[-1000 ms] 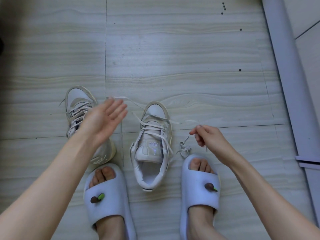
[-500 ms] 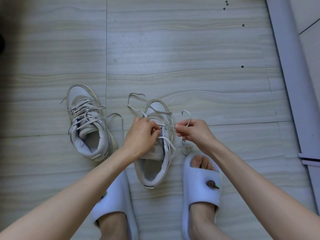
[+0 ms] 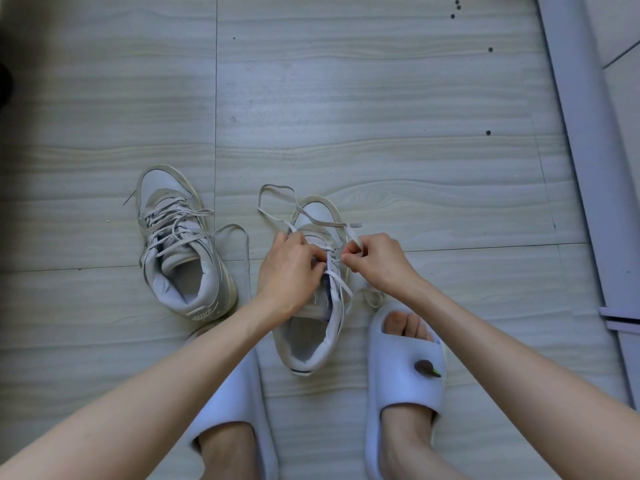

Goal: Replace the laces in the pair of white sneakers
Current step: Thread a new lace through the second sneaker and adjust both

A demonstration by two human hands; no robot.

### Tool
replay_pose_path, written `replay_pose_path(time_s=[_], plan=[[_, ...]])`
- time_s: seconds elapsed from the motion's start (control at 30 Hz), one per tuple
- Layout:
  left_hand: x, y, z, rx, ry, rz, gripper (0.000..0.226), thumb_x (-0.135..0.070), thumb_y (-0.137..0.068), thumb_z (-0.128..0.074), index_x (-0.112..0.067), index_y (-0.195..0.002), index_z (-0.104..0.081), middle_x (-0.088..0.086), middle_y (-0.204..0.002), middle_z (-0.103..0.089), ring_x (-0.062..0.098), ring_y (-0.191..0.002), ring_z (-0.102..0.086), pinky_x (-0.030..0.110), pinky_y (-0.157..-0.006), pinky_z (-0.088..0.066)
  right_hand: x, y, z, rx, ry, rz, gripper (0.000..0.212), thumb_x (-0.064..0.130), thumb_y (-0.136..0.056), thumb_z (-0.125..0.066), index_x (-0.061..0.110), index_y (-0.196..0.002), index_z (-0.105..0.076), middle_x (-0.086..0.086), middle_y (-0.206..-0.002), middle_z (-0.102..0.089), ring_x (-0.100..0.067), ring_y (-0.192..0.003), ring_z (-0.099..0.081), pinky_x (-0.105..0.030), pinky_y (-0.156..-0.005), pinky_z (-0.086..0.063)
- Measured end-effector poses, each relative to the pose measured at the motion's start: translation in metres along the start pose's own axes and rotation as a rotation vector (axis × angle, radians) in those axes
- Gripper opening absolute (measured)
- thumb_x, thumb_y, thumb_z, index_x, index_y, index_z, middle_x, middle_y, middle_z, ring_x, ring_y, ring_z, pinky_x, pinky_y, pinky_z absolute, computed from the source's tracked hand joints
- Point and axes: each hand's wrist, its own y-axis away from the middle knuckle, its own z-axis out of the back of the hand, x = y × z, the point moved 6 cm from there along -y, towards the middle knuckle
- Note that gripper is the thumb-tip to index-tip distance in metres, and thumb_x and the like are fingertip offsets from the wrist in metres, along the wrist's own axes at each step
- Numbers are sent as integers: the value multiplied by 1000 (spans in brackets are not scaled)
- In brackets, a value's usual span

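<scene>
Both hands have closed in a little more over the nearer sneaker (image 3: 313, 327) since half a second ago, and a second earlier the left hand was still raised open in the air. That white sneaker sits on the tiled floor (image 3: 381, 98) between the person's two feet, toe pointing away. Its lace (image 3: 277, 202) loops loosely across the toe and onto the floor beyond it. On the sneaker's upper, the left hand (image 3: 291, 268) has its fingers curled on the lace crossings. Just beside it, the right hand (image 3: 375, 263) pinches a lace end between thumb and fingers. A second white sneaker (image 3: 183, 244) stands to the left, apart from the first, with its own loose lace (image 3: 239, 233) trailing onto the floor. Both feet wear pale blue slippers: the right slipper (image 3: 405, 372) beside the nearer sneaker, the left slipper (image 3: 235, 393) partly hidden under the left forearm. A grey door frame (image 3: 585, 150) runs along the right edge of the floor.
</scene>
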Motion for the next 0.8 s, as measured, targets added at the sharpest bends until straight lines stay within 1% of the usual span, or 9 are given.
replay_pose_path(time_s=[0.1,0.2,0.27,0.37,0.43,0.5,0.57,0.63,0.8], plan=[[-1,0,-1,-20,-3,-6,22,-28,-92,-52,-30,-106,-69,-6,-87,-41,18,-103,-38,25,-70,-31,-1,1,-2,-22,19,12,12,13,-84,-59,17,-75,-66,7,-64,-58,-11,-73,-56,-10,-56,-37],[0,-1,-2,-37,-10,0,21,-29,-92,-53,-29,-105,-69,-6,-86,-42,18,-102,-39,25,-69,-31,3,-1,-7,-20,23,14,10,12,-83,-61,13,-74,-67,4,-67,-61,-11,-74,-57,-19,-59,-39],[-2,-1,-2,-48,-35,5,21,-29,-93,-52,-28,-104,-70,-5,-90,-48,17,-101,-40,25,-68,-30,6,-2,-11,-5,-10,8,15,12,-82,-64,13,-67,-66,3,-62,-61,-11,-69,-58,-23,-62,-44],[2,-1,-2,-59,-4,19,20,-27,-93,-52,-22,-96,-71,-3,-96,-54,16,-101,-41,25,-69,-33,-2,1,-11,-22,-276,-54,18,11,-85,-63,10,-67,-67,-1,-61,-64,-12,-61,-61,-26,-67,-53],[7,-1,1,-85,32,42,16,-26,-91,-54,-20,-92,-69,-3,-99,-54,16,-103,-43,25,-70,-33,-10,5,-7,-59,-497,-92,20,7,-88,-59,9,-69,-66,-6,-64,-64,-14,-60,-62,-23,-65,-55],[7,-1,1,-73,10,24,16,-28,-91,-55,-23,-96,-69,-4,-100,-54,16,-103,-43,25,-70,-34,-13,7,-7,-43,-608,-107,19,4,-89,-58,7,-72,-65,-8,-65,-63,-10,-57,-62,-19,-61,-55],[4,-1,-1,-17,-24,-13,19,-32,-91,-55,-26,-103,-69,-4,-101,-53,17,-103,-41,26,-69,-33,-12,9,-10,-12,-589,-102,14,3,-88,-59,3,-76,-66,-8,-66,-63,-9,-57,-61,-19,-62,-54],[4,-1,-2,14,-11,-17,21,-32,-90,-56,-28,-107,-68,-4,-99,-50,17,-103,-40,25,-70,-32,-9,8,-12,-12,-535,-90,12,3,-86,-62,6,-75,-66,-7,-67,-63,-14,-61,-60,-25,-67,-54],[8,1,-2,-25,64,0,19,-33,-89,-58,-32,-104,-69,-9,-89,-44,13,-96,-36,24,-71,-31,-12,4,-4,-97,-342,-79,19,6,-80,-67,19,-66,-65,-1,-62,-63,-15,-61,-59,-32,-72,-52]])
